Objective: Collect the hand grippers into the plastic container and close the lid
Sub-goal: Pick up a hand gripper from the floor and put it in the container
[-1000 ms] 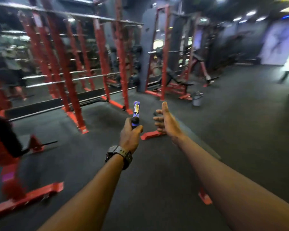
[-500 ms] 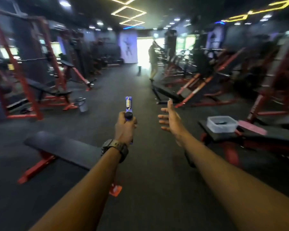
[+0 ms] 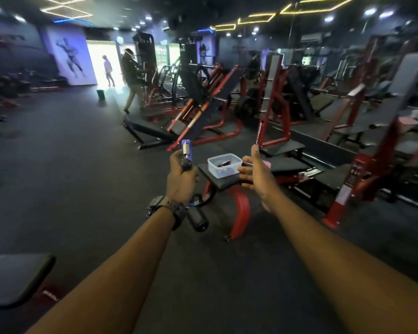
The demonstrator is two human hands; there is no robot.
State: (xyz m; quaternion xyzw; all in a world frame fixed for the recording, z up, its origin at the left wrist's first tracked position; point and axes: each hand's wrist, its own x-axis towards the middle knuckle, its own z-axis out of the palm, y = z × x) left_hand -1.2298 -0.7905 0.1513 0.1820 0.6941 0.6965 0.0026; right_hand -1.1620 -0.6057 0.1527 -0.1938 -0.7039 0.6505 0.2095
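My left hand (image 3: 181, 177) is closed around a purple hand gripper (image 3: 186, 153) with a steel spring, held upright. A clear plastic container (image 3: 224, 165) stands open on a black bench pad (image 3: 221, 183) just right of that hand; a dark object lies inside it. A pink lid (image 3: 266, 164) lies on the pad behind my right hand. My right hand (image 3: 255, 173) is open, fingers spread, empty, just right of the container.
The bench has a red leg (image 3: 240, 213) and a black foam roller (image 3: 197, 219) at its near end. Red weight machines (image 3: 273, 112) fill the right side. A person (image 3: 132, 80) stands far ahead. A black pad (image 3: 15, 278) sits at the lower left.
The view has swung right and moved forward. The container and its bench, earlier off to the right, now sit close between my hands. My left hand still holds the gripper.
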